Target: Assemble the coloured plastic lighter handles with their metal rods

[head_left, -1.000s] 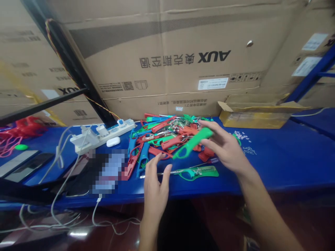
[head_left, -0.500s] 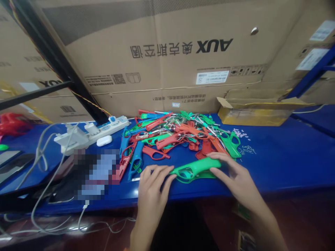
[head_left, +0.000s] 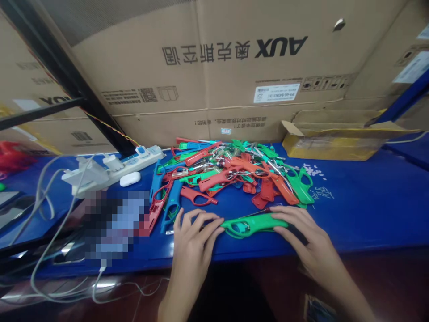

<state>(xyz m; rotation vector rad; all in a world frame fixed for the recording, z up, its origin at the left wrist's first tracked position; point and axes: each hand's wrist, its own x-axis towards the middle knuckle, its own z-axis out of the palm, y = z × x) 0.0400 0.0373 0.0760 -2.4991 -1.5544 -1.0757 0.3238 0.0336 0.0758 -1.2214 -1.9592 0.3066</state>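
Observation:
A green gas lighter casing [head_left: 259,223], with a finger loop at its left part, is held level just above the blue table. My left hand [head_left: 197,237] pinches its narrow left end between thumb and fingers. Around the wider right end, my right hand [head_left: 301,228] is closed, thumb below and fingers on top. A seam runs along the lower edge of the casing; whether its halves fully meet I cannot tell. Behind it lies a heap of red, green and blue lighter parts, with a red casing half [head_left: 199,196] nearest.
Small white pieces [head_left: 311,170] and thin metal pins [head_left: 323,193] lie right of the heap. An open cardboard box [head_left: 331,145] stands behind them. On the left are a power strip [head_left: 147,156], a white earphone case [head_left: 130,179] and cables. A large carton [head_left: 214,85] backs the table.
The green lighter casing has turned and now looks slimmer, with less of its lower half showing. Both hands keep hold of its ends. The camera view has shifted slightly.

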